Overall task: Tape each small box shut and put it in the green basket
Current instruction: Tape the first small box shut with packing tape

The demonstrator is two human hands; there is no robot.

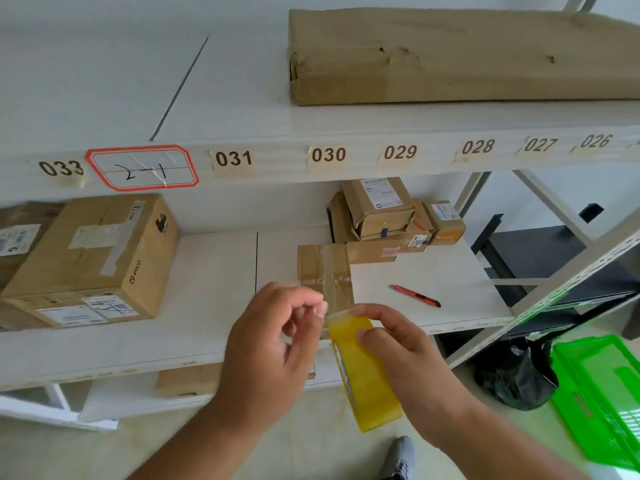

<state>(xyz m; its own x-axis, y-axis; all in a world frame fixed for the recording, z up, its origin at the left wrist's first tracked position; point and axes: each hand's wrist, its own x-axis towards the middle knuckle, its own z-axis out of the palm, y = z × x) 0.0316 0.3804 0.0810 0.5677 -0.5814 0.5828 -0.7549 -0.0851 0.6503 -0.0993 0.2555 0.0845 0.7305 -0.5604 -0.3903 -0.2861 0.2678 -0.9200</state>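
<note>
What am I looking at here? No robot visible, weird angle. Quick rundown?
One picture, from a wide-angle camera worn on a person's head, looking down at their bare hands; no robot. The right hand holds a yellow tape roll. The left hand pinches the tape's loose end at the roll's top. On the shelf behind lie a small box, partly taped, a red utility knife, a pile of small parcels and a bigger carton. The green basket sits on the floor, lower right.
</note>
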